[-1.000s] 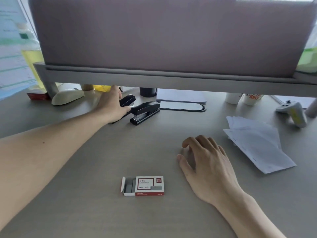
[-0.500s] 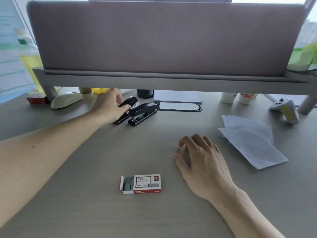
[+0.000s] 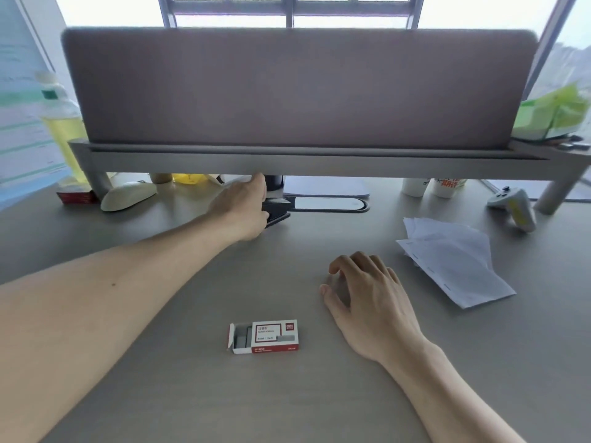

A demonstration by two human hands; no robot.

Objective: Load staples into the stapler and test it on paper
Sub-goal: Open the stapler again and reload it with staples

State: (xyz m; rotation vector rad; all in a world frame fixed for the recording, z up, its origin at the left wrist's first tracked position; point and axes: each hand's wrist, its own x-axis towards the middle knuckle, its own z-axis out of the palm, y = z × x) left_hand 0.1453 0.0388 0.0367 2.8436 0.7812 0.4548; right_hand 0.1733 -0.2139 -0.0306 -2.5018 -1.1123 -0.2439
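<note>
A black stapler lies at the back of the grey desk, just under the shelf edge. My left hand reaches over its left end and closes around it, hiding most of its body. A second stapler seen earlier is now hidden behind that hand. A red and white staple box lies in the near middle, its left end open with grey staples showing. My right hand rests palm down on the desk to the right of the box, fingers loosely curled, holding nothing. White paper sheets lie at the right.
A low grey shelf with a padded screen spans the back of the desk. Under and beside it are a white mouse, a small red box, a yellow bottle, an oval cable slot, paper cups and a game controller.
My left hand has shifted right from the left stapler and now covers and grips the stapler nearest the cable slot. My right hand has stayed on the desk. The camera has tilted up.
</note>
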